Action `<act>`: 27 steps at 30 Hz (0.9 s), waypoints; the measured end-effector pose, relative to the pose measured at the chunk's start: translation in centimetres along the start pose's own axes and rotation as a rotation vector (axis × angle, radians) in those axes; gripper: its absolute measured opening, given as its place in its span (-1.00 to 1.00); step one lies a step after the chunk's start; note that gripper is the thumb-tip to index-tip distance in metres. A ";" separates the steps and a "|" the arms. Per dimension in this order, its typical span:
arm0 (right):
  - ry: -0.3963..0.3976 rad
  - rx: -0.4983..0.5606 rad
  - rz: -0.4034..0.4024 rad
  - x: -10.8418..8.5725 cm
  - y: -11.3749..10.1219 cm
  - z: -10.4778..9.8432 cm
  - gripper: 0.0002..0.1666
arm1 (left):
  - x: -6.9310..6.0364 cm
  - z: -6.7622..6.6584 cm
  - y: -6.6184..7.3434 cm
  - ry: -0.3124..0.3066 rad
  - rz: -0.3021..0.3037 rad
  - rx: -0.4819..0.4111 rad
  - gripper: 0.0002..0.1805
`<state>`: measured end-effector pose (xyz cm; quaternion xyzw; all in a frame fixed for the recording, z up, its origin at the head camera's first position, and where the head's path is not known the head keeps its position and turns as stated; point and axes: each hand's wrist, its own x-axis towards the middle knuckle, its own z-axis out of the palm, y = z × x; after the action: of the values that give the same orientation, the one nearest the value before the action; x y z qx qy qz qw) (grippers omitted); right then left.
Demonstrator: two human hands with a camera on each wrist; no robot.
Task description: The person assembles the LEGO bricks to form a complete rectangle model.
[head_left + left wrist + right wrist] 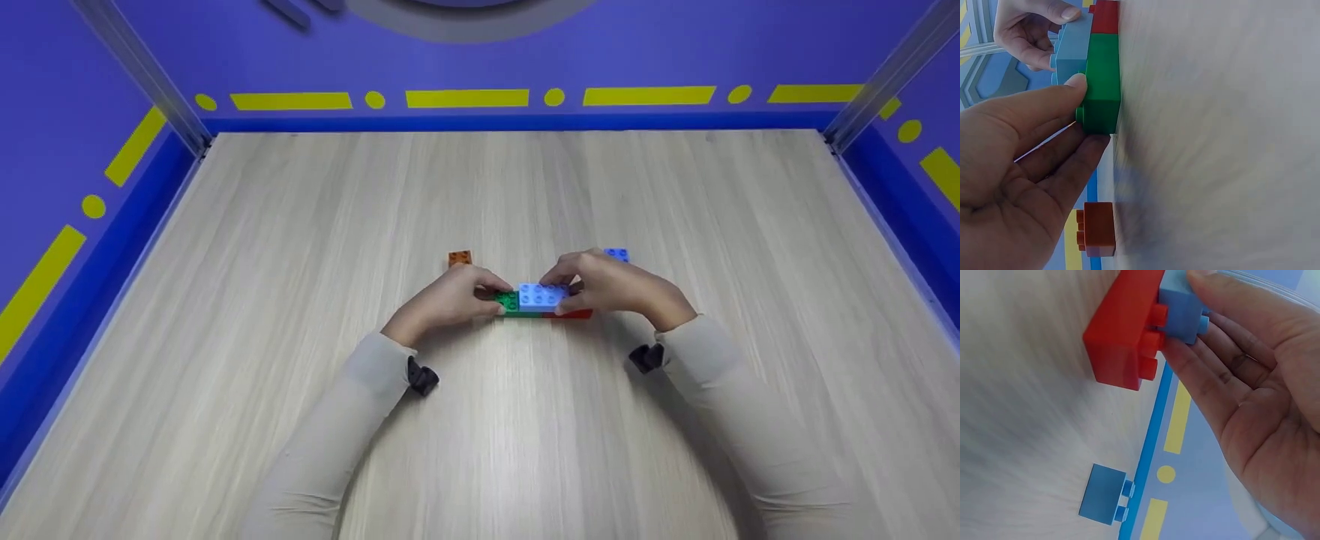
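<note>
Pinching rectangular green plastic brick with left hand. Pinching light-blue studded plastic brick, atop green brick and adjoining rectangular red plastic brick, with right hand. Best to brace green brick, press down evenly.

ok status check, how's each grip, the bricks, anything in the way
Left grip pinching green brick. Right grip pinching light-blue brick, spanning green brick and red brick. Orange brick and other blue brick apart from stack, seemingly not obstructing.
</note>
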<state>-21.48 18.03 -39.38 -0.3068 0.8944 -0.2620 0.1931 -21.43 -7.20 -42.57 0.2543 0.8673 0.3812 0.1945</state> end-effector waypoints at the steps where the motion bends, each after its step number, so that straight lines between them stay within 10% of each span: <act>1: 0.002 0.002 -0.001 0.0 0.0 0.0 -0.56 | 0.0 0.0 0.0 0.000 0.009 0.007 -0.66; 27: 0.005 0.035 0.033 0.0 0.3 0.1 -0.55 | -0.9 -2.7 -1.7 0.187 0.077 0.133 -0.53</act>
<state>-21.54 18.18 -39.62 -0.2881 0.8950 -0.2753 0.2007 -22.66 -10.32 -42.02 0.2629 0.8946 0.3521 0.0808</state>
